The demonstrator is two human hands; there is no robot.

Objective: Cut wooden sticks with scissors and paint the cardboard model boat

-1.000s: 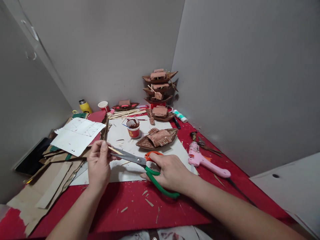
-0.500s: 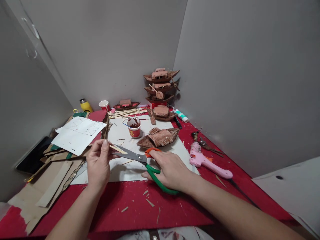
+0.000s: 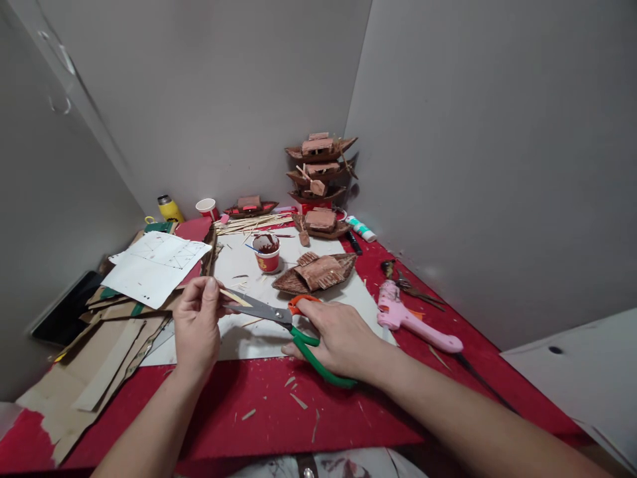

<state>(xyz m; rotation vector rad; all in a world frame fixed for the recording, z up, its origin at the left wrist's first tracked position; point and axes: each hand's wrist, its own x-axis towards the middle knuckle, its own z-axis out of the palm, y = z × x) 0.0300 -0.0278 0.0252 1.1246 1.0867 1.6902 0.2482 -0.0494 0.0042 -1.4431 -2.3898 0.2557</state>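
Note:
My left hand [image 3: 199,318] pinches a thin pale wooden stick [image 3: 235,297] between thumb and fingers. Its free end lies along the blades of a pair of scissors [image 3: 263,311] with green and orange handles. My right hand [image 3: 343,335] is closed round those handles; the blades look almost together, their tips close to my left fingers. Just beyond the scissors sits a brown model boat [image 3: 318,273] with an arched roof and ragged slats along its sides. Behind the stick stands a paper cup [image 3: 267,259] of brown paint with a blue-handled brush in it.
Stacked model boats [image 3: 321,169] stand in the back corner. A pink glue gun [image 3: 415,322] and pliers [image 3: 421,292] lie right. Cardboard sheets [image 3: 107,362] and a drawing [image 3: 156,265] cover the left. Pale sticks [image 3: 253,224] lie at the back, near a yellow bottle [image 3: 170,209].
Both hands, the stick and the scissors keep nearly the same place. The view has shifted very slightly.

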